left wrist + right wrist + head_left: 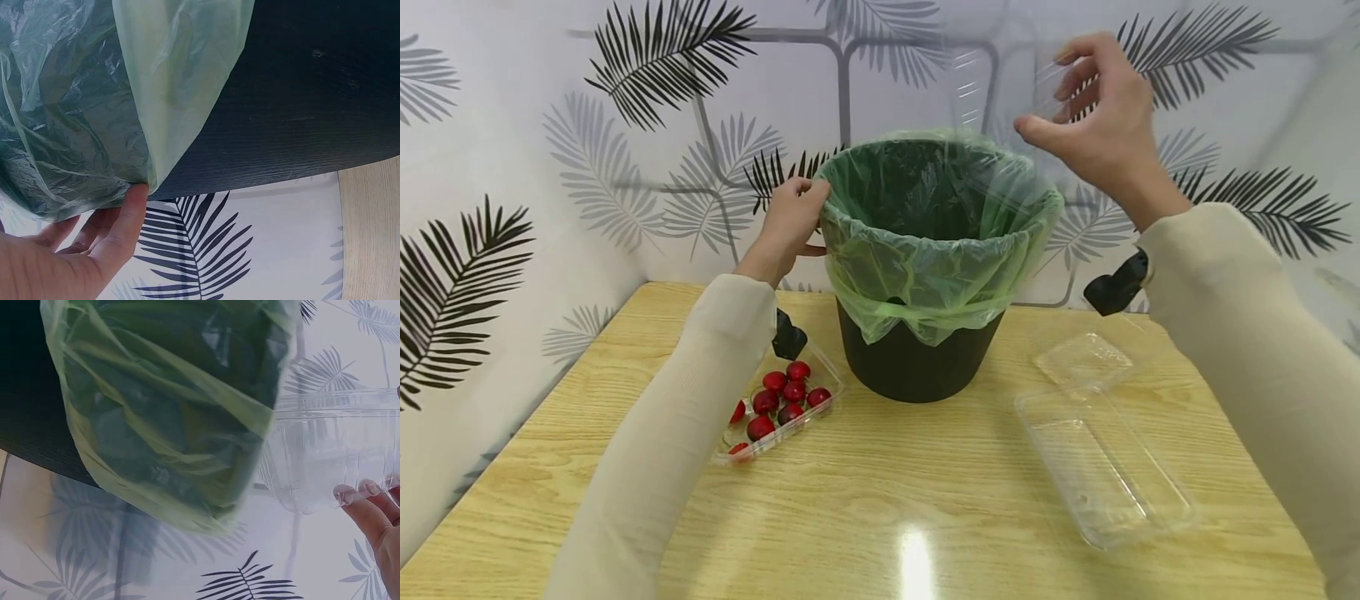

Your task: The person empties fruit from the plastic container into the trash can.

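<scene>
A black trash bin (917, 367) stands on the table with a green bag (925, 267) lining it and folded over its rim. My left hand (790, 217) grips the bin's left rim through the bag; in the left wrist view, its fingers (128, 219) touch the bag's edge. Above the bin's right side, my right hand (1101, 117) holds a clear plastic container (337, 444) between curled fingers and thumb. The container is faint and blurred in the head view. From the right wrist camera, it appears beside the bag, with fingertips on its wall.
Left of the bin, a clear tray (831, 375) of several red cherries (765, 402) lies partly behind my left sleeve. To the right, an open clear plastic box (1105, 467) rests on the wooden table (865, 500). A leaf-patterned wall covering (655, 208) rises behind.
</scene>
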Tool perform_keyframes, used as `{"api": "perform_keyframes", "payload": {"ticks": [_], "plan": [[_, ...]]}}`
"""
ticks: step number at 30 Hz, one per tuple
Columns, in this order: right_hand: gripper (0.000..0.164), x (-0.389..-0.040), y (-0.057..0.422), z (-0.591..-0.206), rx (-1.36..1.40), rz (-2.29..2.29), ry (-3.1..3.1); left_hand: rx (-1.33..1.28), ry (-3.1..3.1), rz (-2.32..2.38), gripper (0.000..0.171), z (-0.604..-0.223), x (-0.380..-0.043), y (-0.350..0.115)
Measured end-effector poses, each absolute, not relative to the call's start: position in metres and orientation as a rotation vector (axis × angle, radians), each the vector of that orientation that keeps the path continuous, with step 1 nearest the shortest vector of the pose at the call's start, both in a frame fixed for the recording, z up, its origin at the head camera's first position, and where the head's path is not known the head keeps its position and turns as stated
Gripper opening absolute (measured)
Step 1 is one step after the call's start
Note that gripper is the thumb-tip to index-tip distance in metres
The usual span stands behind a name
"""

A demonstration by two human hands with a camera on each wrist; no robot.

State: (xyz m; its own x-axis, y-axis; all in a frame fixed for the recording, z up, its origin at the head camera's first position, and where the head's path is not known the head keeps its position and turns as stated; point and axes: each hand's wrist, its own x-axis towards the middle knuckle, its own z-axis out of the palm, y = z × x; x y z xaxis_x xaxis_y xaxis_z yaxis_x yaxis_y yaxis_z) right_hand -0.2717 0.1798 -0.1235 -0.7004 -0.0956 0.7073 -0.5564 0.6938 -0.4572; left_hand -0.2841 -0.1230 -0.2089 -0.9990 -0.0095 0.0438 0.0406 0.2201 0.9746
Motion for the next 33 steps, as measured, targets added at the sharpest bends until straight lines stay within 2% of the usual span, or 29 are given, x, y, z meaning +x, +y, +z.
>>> {"api": "perform_keyframes", "payload": {"ticks": [22, 33], "plan": [[0.047, -0.259, 0.21, -0.108, 0.343, 0.957, -2.175, -0.046, -2.424, -1.938, 0.039, -0.209, -0.284, -0.123], [0.046, -0.244, 0.236, -0.112, 0.231, 1.048, -2.161, -0.062, -2.42, -1.936, 0.038, -0.209, -0.283, -0.123]]}}
